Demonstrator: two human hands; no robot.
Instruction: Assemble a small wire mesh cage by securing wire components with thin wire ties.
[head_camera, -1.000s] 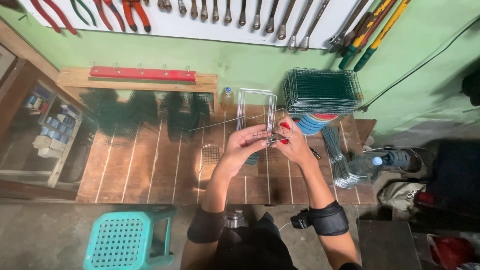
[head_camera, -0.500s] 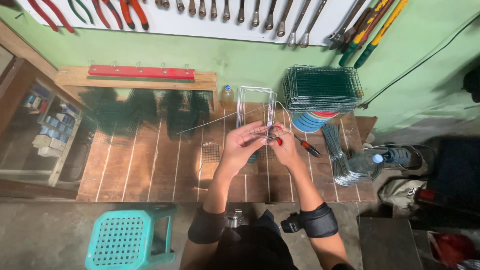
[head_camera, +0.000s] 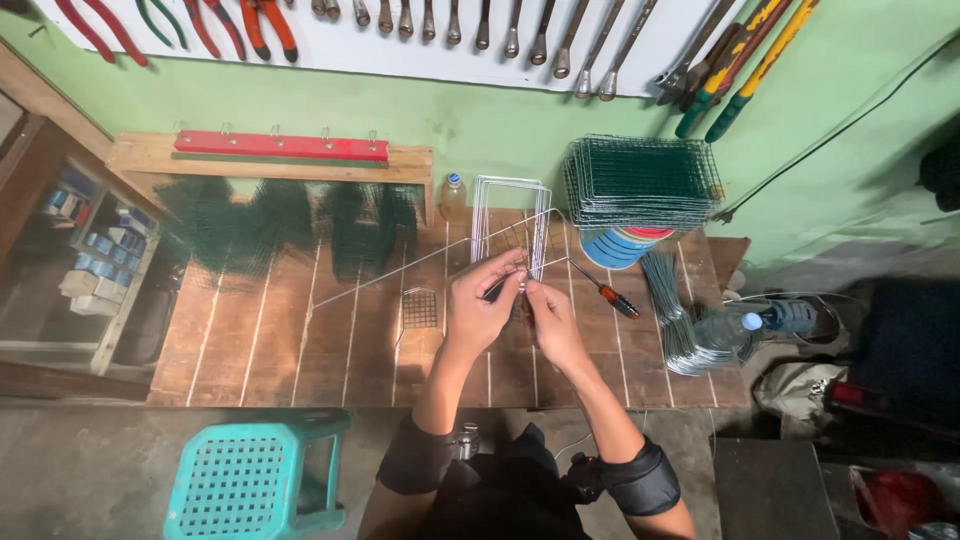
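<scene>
- The wooden surface (head_camera: 300, 340) carries everything you work over; a wall of hanging tools sits above it and a teal stool (head_camera: 255, 480) stands below its near edge.
- The stack of green wire mesh panels (head_camera: 640, 180) rests on a blue can (head_camera: 625, 245) at the far right, so I cannot tell what the can holds.
- A bundle of loose wires (head_camera: 680, 320) lies to the right, beside a clear plastic bottle (head_camera: 745, 330) lying on its side.
- The white wire frame (head_camera: 510, 225) stands upright just beyond your hands, near a small capped bottle (head_camera: 454, 193).
- A red-handled screwdriver (head_camera: 605, 292) lies just right of your hands.
- Your left hand (head_camera: 478, 310) has its fingers clenched on a long thin wire (head_camera: 420, 262) that slants away to the left.
- Your right hand (head_camera: 550, 320) pinches the same wire's near end; keep both grips close together and steady, I judge, so the bend stays clean.
</scene>
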